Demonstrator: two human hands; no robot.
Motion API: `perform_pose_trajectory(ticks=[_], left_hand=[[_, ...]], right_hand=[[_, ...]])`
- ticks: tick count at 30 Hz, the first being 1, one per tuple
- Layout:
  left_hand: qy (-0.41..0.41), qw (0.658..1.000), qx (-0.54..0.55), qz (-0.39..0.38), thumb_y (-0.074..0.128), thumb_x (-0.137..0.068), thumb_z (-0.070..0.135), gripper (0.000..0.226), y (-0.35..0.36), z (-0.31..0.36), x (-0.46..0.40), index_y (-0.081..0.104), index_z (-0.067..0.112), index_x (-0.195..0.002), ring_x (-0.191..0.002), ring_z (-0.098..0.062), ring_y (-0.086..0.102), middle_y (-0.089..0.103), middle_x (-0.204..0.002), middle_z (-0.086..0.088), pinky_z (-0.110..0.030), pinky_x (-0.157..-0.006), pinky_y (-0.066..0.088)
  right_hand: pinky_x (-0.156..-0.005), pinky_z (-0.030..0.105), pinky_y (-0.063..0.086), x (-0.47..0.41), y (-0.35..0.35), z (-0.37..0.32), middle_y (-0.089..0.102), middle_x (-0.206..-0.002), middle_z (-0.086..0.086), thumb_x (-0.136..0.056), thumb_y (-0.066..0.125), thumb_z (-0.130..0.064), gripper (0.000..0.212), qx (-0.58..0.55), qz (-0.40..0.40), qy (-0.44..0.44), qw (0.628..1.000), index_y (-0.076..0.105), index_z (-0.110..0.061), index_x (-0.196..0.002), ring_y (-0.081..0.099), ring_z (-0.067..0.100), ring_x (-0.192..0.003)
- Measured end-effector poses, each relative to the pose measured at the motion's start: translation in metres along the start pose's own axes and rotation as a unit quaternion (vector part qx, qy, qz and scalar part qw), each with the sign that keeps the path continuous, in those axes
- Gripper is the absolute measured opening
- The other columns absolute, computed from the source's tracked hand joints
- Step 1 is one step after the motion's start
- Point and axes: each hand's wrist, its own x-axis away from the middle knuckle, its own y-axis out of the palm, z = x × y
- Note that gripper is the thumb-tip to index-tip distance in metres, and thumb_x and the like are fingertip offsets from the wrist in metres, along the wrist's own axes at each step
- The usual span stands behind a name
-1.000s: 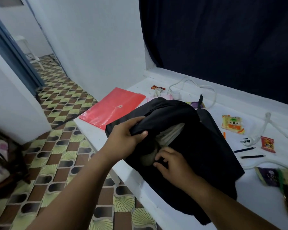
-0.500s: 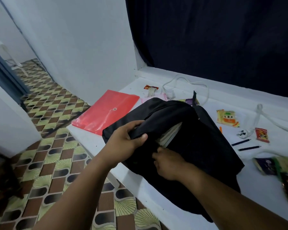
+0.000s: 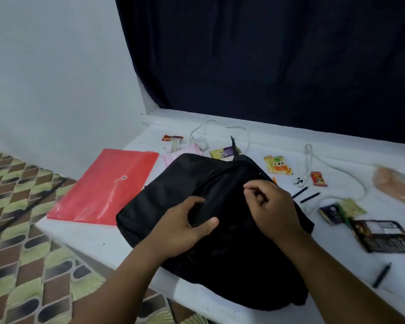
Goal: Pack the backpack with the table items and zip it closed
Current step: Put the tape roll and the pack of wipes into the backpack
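Black fabric backpack [image 3: 173,195] lying flat near the front edge of the white surface [image 3: 98,239], at the centre of the view. Left hand [image 3: 185,225] grips a fold of the bag's fabric, thumb on top; right hand [image 3: 270,206] has its fingers curled in a pinch at the bag's upper seam, apparently on a zip pull, though the pull itself cannot be made out. No opening shows, so the contents of the bag cannot be told.

Packing appears far from complete. Outside the bag lie: a red envelope folder [image 3: 108,185] at 9 o'clock from it, touching its edge; a pink pouch [image 3: 171,155] and a white cable [image 3: 220,129] at 12 o'clock; a yellow snack packet [image 3: 277,164], a small red packet [image 3: 318,178] and two black pens [image 3: 310,197] at 2 o'clock; a dark foil packet [image 3: 384,235] at 3 o'clock; and another pen [image 3: 381,274] at 4 o'clock. Judged from this, either a compartment is being zipped or the bag is being readied; most items remain unpacked.
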Motion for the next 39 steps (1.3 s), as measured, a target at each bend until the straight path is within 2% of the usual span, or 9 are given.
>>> perform_pose_trajectory(ticks=[6,11,15,18,22,28,33,36,39], left_hand=[[0.023,0.998,0.062,-0.021,0.062,-0.096,0.042,0.020,-0.006,0.000,-0.020,0.072,0.026,-0.099,-0.077,-0.007,0.070,0.073,-0.091,0.006,-0.018,-0.072,0.052],[-0.026,0.972,0.186,0.141,0.060,-0.100,0.021,0.017,-0.036,-0.006,-0.059,0.071,0.013,-0.089,-0.056,-0.018,0.063,0.074,-0.077,-0.005,-0.015,-0.053,0.044],[-0.060,0.953,0.180,0.236,0.062,-0.095,0.014,0.013,-0.063,-0.025,-0.097,0.070,0.016,-0.085,-0.066,-0.008,0.061,0.071,-0.077,0.001,-0.021,-0.066,0.048],[-0.125,0.952,0.153,0.235,0.063,-0.093,0.020,0.005,-0.077,-0.046,-0.129,0.068,0.021,-0.094,-0.072,-0.009,0.059,0.067,-0.087,0.008,-0.024,-0.067,0.044],[-0.236,0.930,0.190,0.209,0.065,-0.095,0.029,0.033,-0.074,-0.077,-0.172,0.060,0.020,-0.126,-0.098,-0.017,0.062,0.062,-0.126,-0.002,-0.035,-0.089,0.049],[-0.330,0.909,0.202,0.153,0.064,-0.094,0.044,0.071,-0.067,-0.105,-0.216,0.034,0.019,-0.154,-0.128,-0.027,0.054,0.047,-0.151,-0.007,-0.043,-0.110,0.043],[-0.316,0.920,0.137,0.187,0.060,-0.097,0.043,0.054,-0.056,-0.117,-0.226,0.051,0.016,-0.143,-0.120,-0.023,0.060,0.063,-0.131,0.000,-0.034,-0.103,0.044],[-0.275,0.932,0.129,0.196,0.061,-0.097,0.040,0.024,-0.054,-0.120,-0.222,0.071,0.024,-0.112,-0.099,-0.015,0.069,0.073,-0.104,0.009,-0.031,-0.087,0.052],[-0.239,0.937,0.117,0.225,0.064,-0.096,0.035,0.016,-0.054,-0.118,-0.219,0.069,0.026,-0.107,-0.090,-0.008,0.069,0.072,-0.102,0.010,-0.024,-0.078,0.052]], right_hand=[[-0.067,0.012,0.044,-0.030,0.009,-0.011,0.066,-0.083,-0.010,-0.090,0.063,-0.008,0.018,0.025,0.007,-0.014,1.000,0.073,-0.020,-0.099,0.058,0.011,-0.069],[-0.069,0.013,0.040,-0.073,0.037,-0.004,0.059,-0.079,-0.013,-0.091,0.061,-0.009,0.018,0.030,-0.018,-0.016,0.999,0.072,-0.019,-0.100,0.053,0.002,-0.067],[-0.071,0.022,0.047,-0.111,0.069,0.009,0.065,-0.091,-0.010,-0.088,0.061,-0.011,0.018,0.042,-0.051,-0.031,0.997,0.072,-0.017,-0.101,0.049,-0.008,-0.068],[-0.077,0.023,0.052,-0.141,0.097,0.021,0.069,-0.097,-0.005,-0.086,0.063,-0.011,0.018,0.030,-0.076,-0.006,0.997,0.071,-0.018,-0.100,0.060,0.004,-0.083],[-0.089,0.024,0.049,-0.172,0.142,0.041,0.063,-0.111,0.002,-0.085,0.066,-0.009,0.027,0.013,-0.165,0.102,0.981,0.068,-0.015,-0.111,0.058,0.011,-0.101],[-0.109,0.037,0.040,-0.199,0.183,0.075,0.045,-0.151,-0.001,-0.089,0.063,-0.031,0.066,-0.027,-0.294,0.294,0.909,0.038,-0.019,-0.149,0.047,0.020,-0.134],[-0.079,0.020,0.050,-0.199,0.191,0.093,0.062,-0.118,-0.012,-0.096,0.058,-0.021,0.055,-0.122,-0.352,0.301,0.878,0.039,-0.021,-0.148,0.061,0.004,-0.096],[-0.098,0.034,0.052,-0.192,0.193,0.104,0.062,-0.124,-0.007,-0.092,0.064,-0.029,0.056,-0.129,-0.340,0.261,0.894,0.046,-0.024,-0.145,0.062,0.007,-0.108],[-0.100,0.038,0.053,-0.188,0.191,0.107,0.063,-0.121,-0.011,-0.087,0.069,-0.030,0.050,-0.145,-0.317,0.231,0.908,0.055,-0.034,-0.134,0.066,0.009,-0.105]])
